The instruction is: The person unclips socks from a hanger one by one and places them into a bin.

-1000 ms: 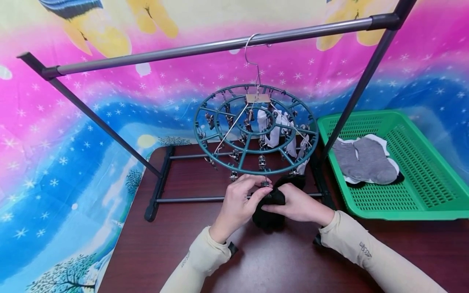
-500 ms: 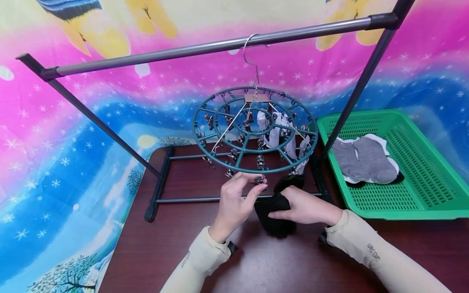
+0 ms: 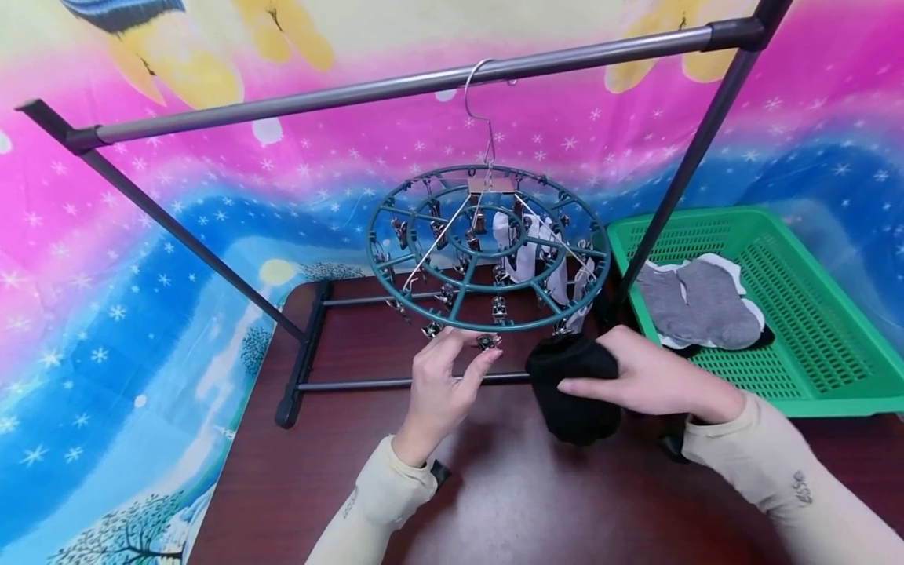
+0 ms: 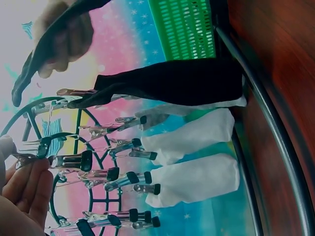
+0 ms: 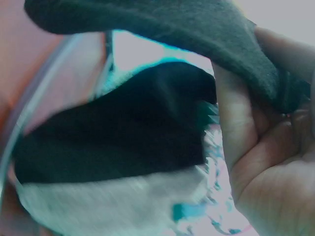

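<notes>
My left hand [image 3: 441,384] pinches a metal clip [image 3: 489,343] at the near rim of a round green clip hanger [image 3: 462,310]. That clip [image 4: 30,148] has no sock in it. To the right, my right hand [image 3: 657,375] holds a black sock [image 3: 575,392] between thumb and fingers, apart from the clip. In the right wrist view the held sock [image 5: 162,24] passes above a hanging black sock [image 5: 123,128]. The left wrist view shows this hanging black sock [image 4: 172,83] clipped at one end, with white socks [image 4: 197,179] on clips beside it.
The hanger hooks onto the top bar [image 3: 395,85] of a dark metal rack standing on the brown table [image 3: 508,502]. At the right, a green basket [image 3: 812,314] contains grey socks [image 3: 706,302]. A printed cloth [image 3: 141,314] hangs behind the rack.
My right hand has drawn the black sock away from the clip, to the right. My left hand keeps its pinch on the clip and has shifted slightly left, tugging the hanger's clip with it.
</notes>
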{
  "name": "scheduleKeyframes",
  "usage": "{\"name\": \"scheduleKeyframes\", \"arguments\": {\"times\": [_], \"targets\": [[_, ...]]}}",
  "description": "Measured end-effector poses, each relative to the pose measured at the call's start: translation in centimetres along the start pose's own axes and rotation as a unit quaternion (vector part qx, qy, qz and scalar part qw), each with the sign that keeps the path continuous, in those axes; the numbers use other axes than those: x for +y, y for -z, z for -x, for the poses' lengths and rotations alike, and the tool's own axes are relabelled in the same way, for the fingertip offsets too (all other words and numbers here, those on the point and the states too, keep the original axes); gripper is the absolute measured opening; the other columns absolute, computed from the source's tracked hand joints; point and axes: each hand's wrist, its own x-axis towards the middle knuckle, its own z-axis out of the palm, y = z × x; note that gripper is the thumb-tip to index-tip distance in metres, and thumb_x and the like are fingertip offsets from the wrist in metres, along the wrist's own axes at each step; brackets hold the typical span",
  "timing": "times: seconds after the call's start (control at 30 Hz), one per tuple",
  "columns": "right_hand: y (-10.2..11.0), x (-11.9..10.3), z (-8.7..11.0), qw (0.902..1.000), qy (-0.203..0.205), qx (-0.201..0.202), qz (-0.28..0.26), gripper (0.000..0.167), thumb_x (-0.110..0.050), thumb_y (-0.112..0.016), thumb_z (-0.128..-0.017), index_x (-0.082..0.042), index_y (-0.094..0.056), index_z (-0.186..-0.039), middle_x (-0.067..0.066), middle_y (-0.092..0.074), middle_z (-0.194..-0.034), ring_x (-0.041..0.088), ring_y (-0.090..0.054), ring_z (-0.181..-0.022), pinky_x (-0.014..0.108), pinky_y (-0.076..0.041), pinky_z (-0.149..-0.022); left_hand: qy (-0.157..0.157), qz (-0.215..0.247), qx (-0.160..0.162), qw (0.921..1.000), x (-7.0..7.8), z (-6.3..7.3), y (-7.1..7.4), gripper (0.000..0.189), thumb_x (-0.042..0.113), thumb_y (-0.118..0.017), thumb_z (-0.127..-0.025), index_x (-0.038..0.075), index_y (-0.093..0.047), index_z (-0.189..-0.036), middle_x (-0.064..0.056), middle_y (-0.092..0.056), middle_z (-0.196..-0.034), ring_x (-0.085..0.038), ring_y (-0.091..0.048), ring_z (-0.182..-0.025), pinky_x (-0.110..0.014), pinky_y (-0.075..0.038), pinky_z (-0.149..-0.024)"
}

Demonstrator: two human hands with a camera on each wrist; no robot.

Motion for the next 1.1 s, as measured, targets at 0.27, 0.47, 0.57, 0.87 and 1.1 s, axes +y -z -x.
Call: {"name": "scheduleKeyframes", "arguments": {"times": [0.27,0.47,0.57,0.87,1.1], "targets": [[6.0,0.3,2.7,0.9855,-0.087,0.132,0.061,0.013,-0.018,-0.075,-0.097,-0.02,-0.079,-0.108,-0.008,-0.077,-0.087,0.01,-0.065,-0.067,0.026,-0.05,-0.061,-0.035,0.012,0.004,0.9993,-0.2,0.1,-0.2,0.025,0.027,-0.07,-0.101,0.005,-0.075,-0.11,-0.005,-0.077,-0.1,-0.014,-0.069,-0.091,-0.033,-0.059,-0.079],[11.1,3.2,4.5,0.9454,-0.246,0.206,0.055,0.041,-0.044,-0.07,-0.099,-0.013,-0.072,-0.125,-0.018,-0.07,-0.084,0.003,-0.061,-0.077,0.022,-0.046,-0.064,-0.037,0.01,0.003,0.9993,-0.2,0.1,0.0,0.023,0.027,-0.07,-0.1,0.007,-0.075,-0.111,-0.004,-0.077,-0.099,-0.014,-0.069,-0.09,-0.032,-0.059,-0.079],[13.2,5.6,4.9,0.9336,-0.263,0.239,0.044,0.056,-0.047,-0.066,-0.1,-0.018,-0.06,-0.147,-0.027,-0.069,-0.105,-0.003,-0.058,-0.104,0.018,-0.047,-0.078,-0.036,0.009,0.004,0.9993,-0.2,0.1,0.0,0.022,0.025,-0.072,-0.099,0.008,-0.076,-0.111,-0.004,-0.077,-0.099,-0.014,-0.069,-0.091,-0.032,-0.059,-0.079],[17.2,12.3,5.7,0.899,-0.332,0.28,0.052,0.082,-0.061,-0.045,-0.103,-0.007,-0.028,-0.162,0.037,-0.043,-0.152,0.053,-0.042,-0.138,0.069,-0.038,-0.107,-0.028,0.008,0.003,0.9996,-0.2,0.2,0.3,0.022,0.024,-0.073,-0.098,0.007,-0.076,-0.111,-0.004,-0.077,-0.1,-0.014,-0.07,-0.093,-0.031,-0.059,-0.082],[18.3,15.3,6.1,0.8786,-0.379,0.286,0.053,0.09,-0.065,-0.034,-0.103,0.003,-0.022,-0.161,0.044,-0.032,-0.154,0.062,-0.028,-0.142,0.076,-0.033,-0.105,-0.025,0.01,0.003,0.9996,-0.1,0.3,0.5,0.024,0.026,-0.073,-0.098,0.006,-0.076,-0.112,-0.004,-0.077,-0.101,-0.015,-0.071,-0.095,-0.031,-0.059,-0.085]]}}
